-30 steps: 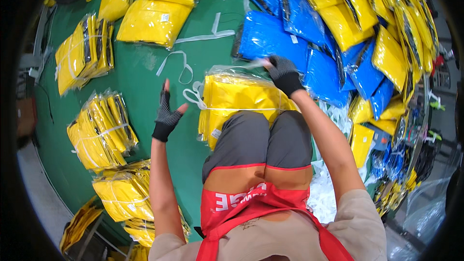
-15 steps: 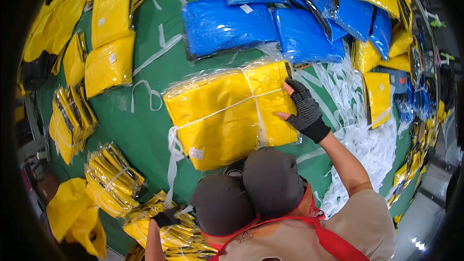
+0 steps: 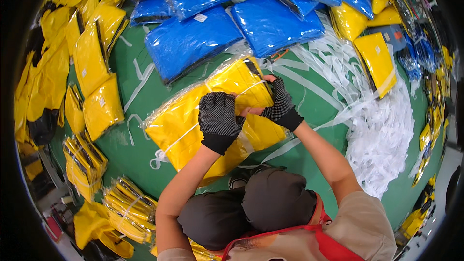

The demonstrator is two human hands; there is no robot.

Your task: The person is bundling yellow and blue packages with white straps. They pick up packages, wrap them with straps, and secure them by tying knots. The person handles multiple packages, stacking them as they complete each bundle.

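Note:
In front of my knees lies a tied stack of yellow plastic-wrapped packages [image 3: 176, 133], tilted with its right end farther away. A thin white strap [image 3: 182, 139] runs lengthwise over it, and another band crosses it; a loose loop hangs at its left end. My left hand [image 3: 220, 121], in a black dotted fingerless glove, is closed over the top near the crossing straps, its fingertips partly hidden. Gloved alike, my right hand [image 3: 281, 104] grips the right end of the stack, thumb on top, by the strap.
Blue packages [image 3: 193, 43] lie beyond the stack, with yellow packages [image 3: 104, 106] at left. Tied yellow bundles [image 3: 129, 208] sit at lower left. A heap of white strips [image 3: 379, 140] spreads over the green floor [image 3: 309, 152] at right. A yellow package [image 3: 376, 60] rests among the strips.
My left hand has come from the lower left, by the bundles and strap end, onto the yellow stack. The stack has turned, its right end swinging away; my right hand stays at that end.

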